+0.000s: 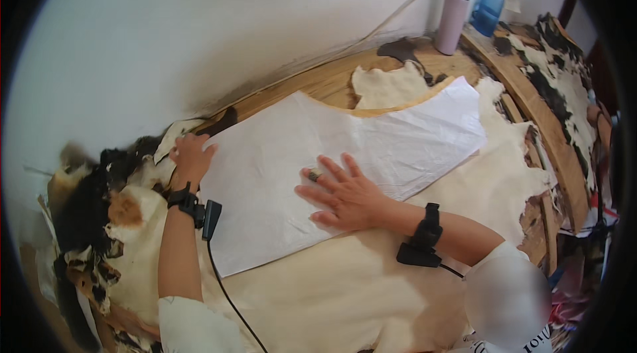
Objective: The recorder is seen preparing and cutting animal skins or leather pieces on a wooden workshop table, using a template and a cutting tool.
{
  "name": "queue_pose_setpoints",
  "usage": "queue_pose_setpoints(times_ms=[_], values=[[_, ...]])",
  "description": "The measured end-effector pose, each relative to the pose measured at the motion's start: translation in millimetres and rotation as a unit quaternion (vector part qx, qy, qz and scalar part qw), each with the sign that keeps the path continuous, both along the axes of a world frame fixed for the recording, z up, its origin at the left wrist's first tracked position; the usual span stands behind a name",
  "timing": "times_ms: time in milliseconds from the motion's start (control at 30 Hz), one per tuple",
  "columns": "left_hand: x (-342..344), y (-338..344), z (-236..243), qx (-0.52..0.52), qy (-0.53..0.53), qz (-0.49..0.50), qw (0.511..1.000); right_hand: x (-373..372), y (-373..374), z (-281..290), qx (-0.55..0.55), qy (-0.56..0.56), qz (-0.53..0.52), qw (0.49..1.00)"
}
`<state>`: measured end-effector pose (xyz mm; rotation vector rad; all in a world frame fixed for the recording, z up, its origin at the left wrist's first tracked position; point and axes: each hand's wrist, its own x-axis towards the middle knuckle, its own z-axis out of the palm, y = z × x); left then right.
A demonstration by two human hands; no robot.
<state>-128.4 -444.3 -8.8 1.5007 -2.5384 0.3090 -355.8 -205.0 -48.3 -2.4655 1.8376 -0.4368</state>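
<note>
A large white paper pattern (265, 154) with a curved, yellowish far edge lies on a cream leather hide (371, 280). My right hand (348, 195) is open and flat on the middle of the paper, fingers spread, with a ring on one finger. At the paper's left edge is my left hand (192, 157), its thumb apart from its bent fingers. Its fingertips are partly hidden, and I see nothing held in it. Each wrist wears a black strap with a small device and a cable.
Ragged black-and-white hide pieces (83, 200) are heaped at the left, and more hide scraps (554, 81) lie far right. A pink flask (452, 18) and a blue bottle (488, 9) with a yellow lid stand at the back right. A wooden plank (551, 131) runs along the right; a white wall (199, 34) rises behind.
</note>
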Motion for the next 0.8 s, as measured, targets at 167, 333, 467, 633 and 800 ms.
queue_pose_setpoints(times_ms=[167,333,467,633,800], values=[[6,30,23,-0.085,0.073,-0.073,0.991,5,0,0,-0.014,-0.012,0.01,1.0],[9,130,66,-0.006,0.086,-0.234,0.968,-1,4,-1,-0.011,-0.017,0.004,1.0],[22,165,80,0.06,0.203,-0.248,0.945,-8,2,-11,-0.011,0.001,-0.003,1.0],[39,179,97,0.013,0.255,-0.2,0.946,3,-12,-15,-0.041,-0.042,0.037,0.998],[24,187,92,0.031,0.288,-0.189,0.938,-6,-1,-6,-0.062,-0.06,-0.001,0.996]])
